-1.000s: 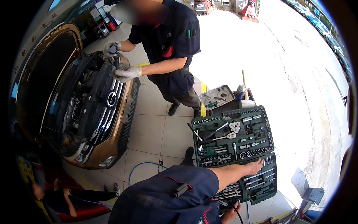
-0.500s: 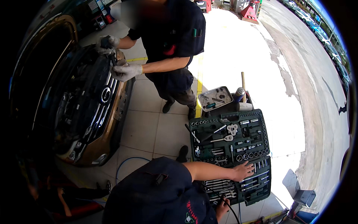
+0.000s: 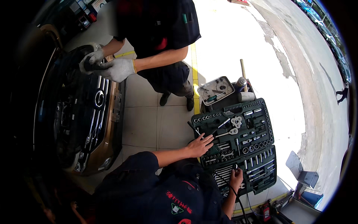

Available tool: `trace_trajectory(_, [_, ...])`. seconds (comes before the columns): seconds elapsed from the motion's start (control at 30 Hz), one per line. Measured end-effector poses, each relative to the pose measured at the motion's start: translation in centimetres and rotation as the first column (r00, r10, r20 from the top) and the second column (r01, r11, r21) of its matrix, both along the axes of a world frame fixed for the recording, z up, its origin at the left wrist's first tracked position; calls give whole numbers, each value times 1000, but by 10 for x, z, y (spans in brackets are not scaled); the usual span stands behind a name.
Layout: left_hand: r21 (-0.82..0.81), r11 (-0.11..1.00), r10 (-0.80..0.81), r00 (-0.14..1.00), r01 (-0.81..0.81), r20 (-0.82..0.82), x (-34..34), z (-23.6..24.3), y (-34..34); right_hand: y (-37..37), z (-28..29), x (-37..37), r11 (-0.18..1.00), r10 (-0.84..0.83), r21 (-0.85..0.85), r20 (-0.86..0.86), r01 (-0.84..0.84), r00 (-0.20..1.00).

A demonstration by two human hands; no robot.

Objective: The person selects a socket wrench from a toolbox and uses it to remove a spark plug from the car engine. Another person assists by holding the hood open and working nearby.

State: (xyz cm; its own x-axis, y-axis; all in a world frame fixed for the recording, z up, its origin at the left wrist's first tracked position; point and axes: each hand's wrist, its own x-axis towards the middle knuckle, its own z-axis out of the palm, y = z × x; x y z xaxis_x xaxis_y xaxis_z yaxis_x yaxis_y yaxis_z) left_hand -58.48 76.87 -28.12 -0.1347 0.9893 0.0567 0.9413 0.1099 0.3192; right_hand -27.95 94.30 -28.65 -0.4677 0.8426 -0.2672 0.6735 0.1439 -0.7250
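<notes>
Two bare hands are showing over an open green case (image 3: 264, 185), which is lying right of centre, one half near and one half far. Our left hand (image 3: 200, 145) is hanging at the case's left side, fingers spread wide, near a bar (image 3: 192, 128); we cannot tell whether it is touching anything. Our right hand (image 3: 235, 178) is curling narrowly around a small piece (image 3: 235, 166) with a shiny end, over the near half beside the wrenches (image 3: 223, 172); we cannot tell its kind. A black cable (image 3: 242, 209) is running nearward from about that hand. In the far half, a ratchet (image 3: 232, 131) is lying just nearer than a three-lobed tool (image 3: 236, 121).

Red lettering (image 3: 179, 201) is slanting across our dark shirt, and a green-and-white emblem (image 3: 176, 209) is sitting just nearer. On the far left, a round chrome badge (image 3: 99, 99) is marking the grille of a gold car (image 3: 100, 151). Beside it, a co-worker in pale gloves (image 3: 119, 70) is holding a dark part (image 3: 89, 65). Beyond the case, a tray (image 3: 206, 90), a can (image 3: 240, 83) and a mallet (image 3: 246, 97) are standing or lying close together.
</notes>
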Motion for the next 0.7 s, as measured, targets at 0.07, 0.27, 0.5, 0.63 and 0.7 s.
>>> trace_trajectory(0.07, [38,999,-31,997,28,77,-11,-1,-10,-3,6,-18,999,-4,53,69,0,998])
trace_trajectory(0.27, [297,943,29,929,-148,370,-50,22,-21,-22,20,-46,966,8,251,179,-54,984])
trace_trajectory(0.5, [144,982,78,962,-119,262,-87,14,-17,-46,19,-60,948,-146,313,284,52,948])
trace_trajectory(0.63, [29,994,97,981,-103,167,-87,0,-9,-48,15,-67,932,-197,355,314,78,929])
trace_trajectory(0.7, [2,994,111,981,-113,159,-86,-10,-3,-50,12,-68,928,-221,358,311,102,924])
